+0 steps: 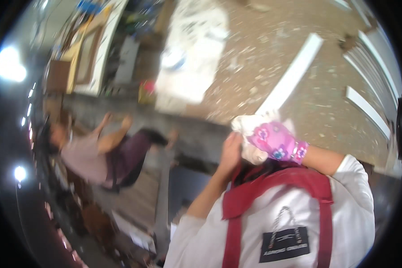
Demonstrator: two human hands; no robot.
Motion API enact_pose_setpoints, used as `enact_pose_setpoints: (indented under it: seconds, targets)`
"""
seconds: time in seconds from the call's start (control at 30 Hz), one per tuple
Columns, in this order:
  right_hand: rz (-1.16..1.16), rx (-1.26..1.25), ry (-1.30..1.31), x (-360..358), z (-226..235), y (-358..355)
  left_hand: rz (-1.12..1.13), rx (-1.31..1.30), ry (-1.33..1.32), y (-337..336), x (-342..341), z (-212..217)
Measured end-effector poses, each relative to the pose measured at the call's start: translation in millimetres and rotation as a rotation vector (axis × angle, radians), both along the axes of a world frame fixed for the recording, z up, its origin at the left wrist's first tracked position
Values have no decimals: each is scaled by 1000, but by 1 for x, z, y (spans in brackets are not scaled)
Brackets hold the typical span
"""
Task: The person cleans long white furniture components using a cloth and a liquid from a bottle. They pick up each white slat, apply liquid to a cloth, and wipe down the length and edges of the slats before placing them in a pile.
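My left hand [231, 150], bare, is closed at the left edge of a bunched white cloth [251, 123] in front of my chest. From the other side my right hand [274, 139], in a pink flowered glove with a gathered cuff, is closed against the same cloth, its fingertips hidden in the folds. A long white strip [295, 71] lies slantwise on the brown work table [236, 89]. Its near end reaches behind the cloth, and I cannot tell whether the hands touch it. The picture is blurred by motion.
More white strips [368, 111] lie at the table's right side, near a stack of strips [370, 67]. A spotted white sheet [187, 58] covers the table's left part. Pale scraps are scattered about. To the left, a person [94, 156] stands beyond a gap, near shelving [89, 53].
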State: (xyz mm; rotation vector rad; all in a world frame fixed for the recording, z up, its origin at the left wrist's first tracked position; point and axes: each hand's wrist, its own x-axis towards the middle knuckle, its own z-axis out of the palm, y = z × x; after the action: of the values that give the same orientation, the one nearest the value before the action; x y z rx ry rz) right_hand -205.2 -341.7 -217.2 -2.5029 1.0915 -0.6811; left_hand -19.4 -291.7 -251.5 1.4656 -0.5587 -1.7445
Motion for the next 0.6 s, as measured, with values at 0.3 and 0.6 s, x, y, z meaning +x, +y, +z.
enact_pose_setpoints:
  seconds: [0.3,0.6]
  targets:
    - [-610,61,105,-219,4,-218,-183,-106,-222,0,22,4]
    - [-467,-353,326,-143,21,-141,-290,-65,-316,-22,13,52]
